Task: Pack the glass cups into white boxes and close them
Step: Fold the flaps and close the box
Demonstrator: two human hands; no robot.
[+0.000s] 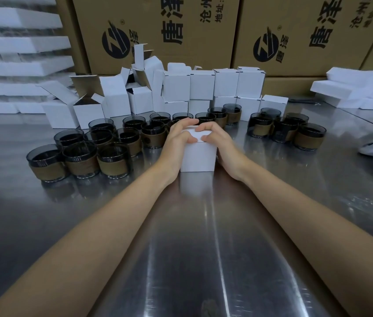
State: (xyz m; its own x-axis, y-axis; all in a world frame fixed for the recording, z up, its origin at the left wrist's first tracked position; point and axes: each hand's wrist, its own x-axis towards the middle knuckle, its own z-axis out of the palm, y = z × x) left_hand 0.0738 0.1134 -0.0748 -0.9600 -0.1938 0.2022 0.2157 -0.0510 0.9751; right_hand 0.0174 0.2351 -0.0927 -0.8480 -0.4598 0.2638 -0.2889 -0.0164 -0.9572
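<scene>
1 white box (198,156) btwn L hand (176,143), R hand (221,145)

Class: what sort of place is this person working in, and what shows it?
Probably a warehouse or factory packing station. Big printed cartons stand behind a steel table, rows of identical glass cups wait beside white boxes, and the left hand and right hand grip one box.
</scene>
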